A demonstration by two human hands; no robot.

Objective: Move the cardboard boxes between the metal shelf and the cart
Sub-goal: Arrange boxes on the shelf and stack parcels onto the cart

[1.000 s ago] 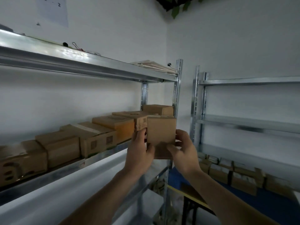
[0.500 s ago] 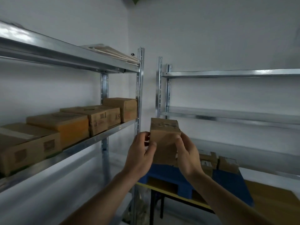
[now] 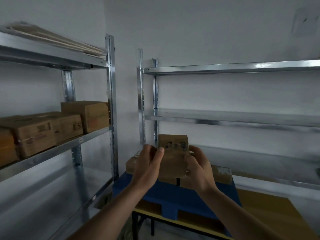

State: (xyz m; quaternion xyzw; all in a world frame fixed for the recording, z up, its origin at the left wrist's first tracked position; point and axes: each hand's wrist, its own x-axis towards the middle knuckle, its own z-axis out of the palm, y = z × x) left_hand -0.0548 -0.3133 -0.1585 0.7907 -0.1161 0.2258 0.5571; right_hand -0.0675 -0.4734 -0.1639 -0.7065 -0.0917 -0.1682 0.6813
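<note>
left grip (image 3: 149, 164) and right grip (image 3: 199, 168) each curl round one side of a small cardboard box (image 3: 173, 154). it hangs above more boxes (image 3: 131, 165) at the blue cart's (image 3: 173, 198) far edge.

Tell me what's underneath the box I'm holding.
Other cardboard boxes sit below it on a blue platform. The held box covers the middle ones, so how many there are can't be told.

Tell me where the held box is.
Head view, centre: the held box sits between the left hand and right hand, above the blue platform, right of the stocked shelf.
</note>
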